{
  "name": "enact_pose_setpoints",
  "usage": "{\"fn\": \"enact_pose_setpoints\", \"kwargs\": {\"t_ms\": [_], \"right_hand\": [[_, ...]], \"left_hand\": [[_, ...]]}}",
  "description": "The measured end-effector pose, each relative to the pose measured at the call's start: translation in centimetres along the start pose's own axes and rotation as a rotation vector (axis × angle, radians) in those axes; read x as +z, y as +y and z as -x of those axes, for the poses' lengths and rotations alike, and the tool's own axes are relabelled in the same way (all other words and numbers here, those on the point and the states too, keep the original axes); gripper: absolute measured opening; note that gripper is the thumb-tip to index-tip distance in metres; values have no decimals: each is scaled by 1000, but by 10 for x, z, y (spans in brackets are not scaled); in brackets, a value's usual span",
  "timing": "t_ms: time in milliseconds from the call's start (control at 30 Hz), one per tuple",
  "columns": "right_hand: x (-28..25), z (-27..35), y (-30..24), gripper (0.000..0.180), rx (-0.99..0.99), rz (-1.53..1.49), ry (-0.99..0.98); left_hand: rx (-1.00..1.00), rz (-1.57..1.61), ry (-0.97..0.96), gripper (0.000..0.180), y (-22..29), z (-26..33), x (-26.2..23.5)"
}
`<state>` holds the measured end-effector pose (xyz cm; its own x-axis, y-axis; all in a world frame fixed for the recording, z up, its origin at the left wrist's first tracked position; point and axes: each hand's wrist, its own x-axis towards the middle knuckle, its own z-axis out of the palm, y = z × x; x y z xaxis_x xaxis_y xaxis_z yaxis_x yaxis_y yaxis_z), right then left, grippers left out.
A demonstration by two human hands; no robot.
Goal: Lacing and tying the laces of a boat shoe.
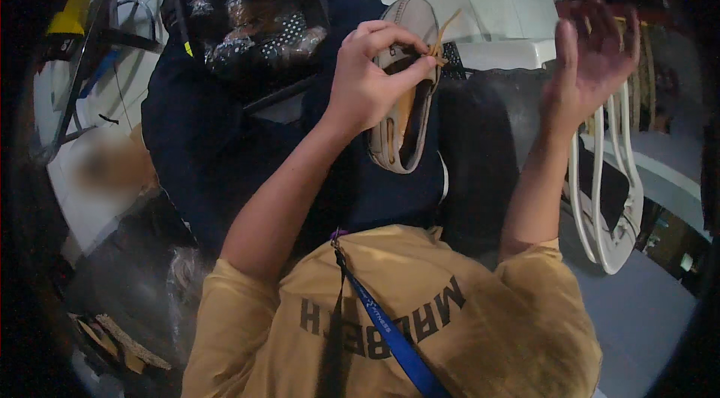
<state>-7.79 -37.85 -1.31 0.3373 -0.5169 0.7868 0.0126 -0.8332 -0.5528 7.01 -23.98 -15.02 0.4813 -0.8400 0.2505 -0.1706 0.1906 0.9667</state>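
A light beige moccasin-style shoe [418,14] with a tan inner lining lies on my dark-trousered lap, toe pointing away from me. My left hand [367,79] is closed in a pinch at the shoe's opening, thumb and forefinger together on the tan lace [442,42]. One end of that lace sticks up past the fingertips. Off to the right, my right hand [596,61] is raised in the air, apart from the shoe. Its fingers are spread and nothing shows in them.
Beyond my left knee sits a dark open bag [180,23] of plastic-wrapped items [247,12]. A white plastic chair [626,229] stands at the right, beside stacked goods. Far left are a metal frame [79,61] and a yellow object [71,12]. A blue lanyard [390,338] hangs on my chest.
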Motion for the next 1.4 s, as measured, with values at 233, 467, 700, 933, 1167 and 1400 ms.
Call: {"fn": "enact_pose_setpoints", "kwargs": {"t_ms": [233,467,700,933,1167,1400], "right_hand": [[-2,73,-2,22,453,263,-494],[0,88,2,18,614,136,-501],[0,95,-2,15,718,-9,-407],[-7,97,12,25,534,162,-591],[-32,70,-15,28,1037,-240,-606],[-119,36,-41,18,904,-191,-535]], "left_hand": [[-3,15,8,18,2,1,6],[-27,73,20,18,1,2,6],[-58,126,22,19,2,2,6],[-41,117,15,18,-2,1,4],[-79,110,9,19,5,1,2],[-129,133,-10,22,4,-1,1]]}}
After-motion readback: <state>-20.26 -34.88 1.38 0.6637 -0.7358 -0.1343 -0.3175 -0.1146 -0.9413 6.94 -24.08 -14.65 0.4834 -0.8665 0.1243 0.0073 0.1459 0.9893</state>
